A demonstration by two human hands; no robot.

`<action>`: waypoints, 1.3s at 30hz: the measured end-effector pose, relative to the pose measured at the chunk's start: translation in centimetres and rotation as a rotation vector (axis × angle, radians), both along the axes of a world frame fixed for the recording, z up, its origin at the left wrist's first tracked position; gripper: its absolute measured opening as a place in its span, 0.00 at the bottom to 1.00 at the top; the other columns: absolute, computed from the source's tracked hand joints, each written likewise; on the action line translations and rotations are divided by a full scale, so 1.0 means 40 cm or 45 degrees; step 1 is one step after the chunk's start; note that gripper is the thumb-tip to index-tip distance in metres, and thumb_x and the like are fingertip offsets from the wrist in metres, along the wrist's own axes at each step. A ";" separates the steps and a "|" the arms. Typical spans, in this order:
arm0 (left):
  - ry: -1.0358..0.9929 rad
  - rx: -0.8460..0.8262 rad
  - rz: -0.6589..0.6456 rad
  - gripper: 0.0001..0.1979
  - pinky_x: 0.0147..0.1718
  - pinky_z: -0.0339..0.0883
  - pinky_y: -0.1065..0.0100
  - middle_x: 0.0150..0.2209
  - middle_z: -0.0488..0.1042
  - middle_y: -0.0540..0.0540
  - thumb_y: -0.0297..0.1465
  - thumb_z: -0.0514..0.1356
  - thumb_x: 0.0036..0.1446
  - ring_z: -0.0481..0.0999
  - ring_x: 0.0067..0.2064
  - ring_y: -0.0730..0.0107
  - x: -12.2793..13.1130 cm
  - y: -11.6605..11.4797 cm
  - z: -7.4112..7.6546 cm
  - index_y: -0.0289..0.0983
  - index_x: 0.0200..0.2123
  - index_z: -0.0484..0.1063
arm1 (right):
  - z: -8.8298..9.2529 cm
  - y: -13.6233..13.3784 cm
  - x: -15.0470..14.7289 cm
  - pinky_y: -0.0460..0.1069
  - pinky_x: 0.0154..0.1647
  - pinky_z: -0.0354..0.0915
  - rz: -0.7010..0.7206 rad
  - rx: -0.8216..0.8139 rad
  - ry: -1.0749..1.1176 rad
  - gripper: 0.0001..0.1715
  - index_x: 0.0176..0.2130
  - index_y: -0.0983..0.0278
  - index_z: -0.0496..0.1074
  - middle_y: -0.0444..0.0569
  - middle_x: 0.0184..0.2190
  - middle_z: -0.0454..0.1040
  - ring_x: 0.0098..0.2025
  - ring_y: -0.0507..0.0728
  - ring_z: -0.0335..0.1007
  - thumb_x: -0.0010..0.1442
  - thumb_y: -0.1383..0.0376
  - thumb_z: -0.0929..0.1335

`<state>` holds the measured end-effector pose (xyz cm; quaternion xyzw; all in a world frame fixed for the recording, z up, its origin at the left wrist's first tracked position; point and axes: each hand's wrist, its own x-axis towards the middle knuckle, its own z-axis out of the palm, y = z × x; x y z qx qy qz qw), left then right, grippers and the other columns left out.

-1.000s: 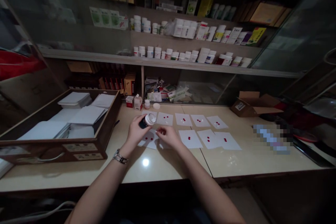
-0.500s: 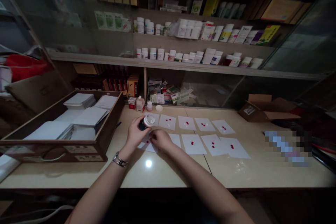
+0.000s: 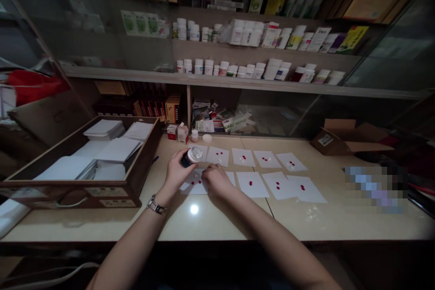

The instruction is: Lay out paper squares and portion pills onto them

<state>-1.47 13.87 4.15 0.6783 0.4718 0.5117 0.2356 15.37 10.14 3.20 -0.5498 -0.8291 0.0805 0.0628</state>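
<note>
My left hand (image 3: 175,171) is wrapped round a dark pill bottle (image 3: 188,159) with a white rim, tilted over the front-left paper sheets. Its mouth is uncapped and something white shows inside. My right hand (image 3: 217,180) is closed, fingertips down, over a paper in the front row; what it pinches, if anything, is hidden. Beside it lies a white paper sheet (image 3: 186,187) with red pills (image 3: 200,182) on it. Two rows of paper squares spread to the right. Red and white pills lie on the back sheet (image 3: 224,151), while the front sheet (image 3: 260,190) bears red ones.
A wooden drawer (image 3: 132,190) full of stacked white paper stands at left. Behind the sheets are small medicine boxes (image 3: 182,133), a small white bottle (image 3: 195,136) and a round white lid (image 3: 207,138). An open carton (image 3: 322,141) sits back right, below shelves of medicine bottles (image 3: 272,70).
My right hand has moved right, from the leftmost front sheet to the one beside it, uncovering red pills. My left hand still holds the bottle in nearly the same place.
</note>
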 end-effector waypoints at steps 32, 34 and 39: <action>0.385 0.183 -0.474 0.25 0.54 0.64 0.53 0.48 0.70 0.39 0.22 0.60 0.47 0.69 0.52 0.56 0.030 -0.036 -0.025 0.38 0.51 0.72 | -0.001 -0.083 0.057 0.49 0.41 0.66 -0.505 0.203 0.943 0.17 0.48 0.61 0.70 0.52 0.47 0.73 0.34 0.54 0.71 0.58 0.66 0.65; 0.366 0.177 -0.477 0.24 0.53 0.64 0.54 0.48 0.70 0.40 0.23 0.60 0.48 0.69 0.52 0.56 0.030 -0.039 -0.020 0.38 0.51 0.71 | 0.021 -0.079 0.060 0.48 0.40 0.64 -0.454 0.255 0.805 0.14 0.46 0.62 0.71 0.51 0.45 0.73 0.35 0.54 0.70 0.58 0.66 0.65; 0.404 0.210 -0.518 0.23 0.52 0.65 0.56 0.47 0.71 0.41 0.24 0.61 0.49 0.69 0.50 0.58 0.036 -0.047 -0.027 0.39 0.50 0.72 | 0.058 -0.065 0.058 0.45 0.38 0.61 -0.351 0.095 0.477 0.12 0.40 0.61 0.77 0.50 0.40 0.73 0.37 0.53 0.70 0.59 0.66 0.65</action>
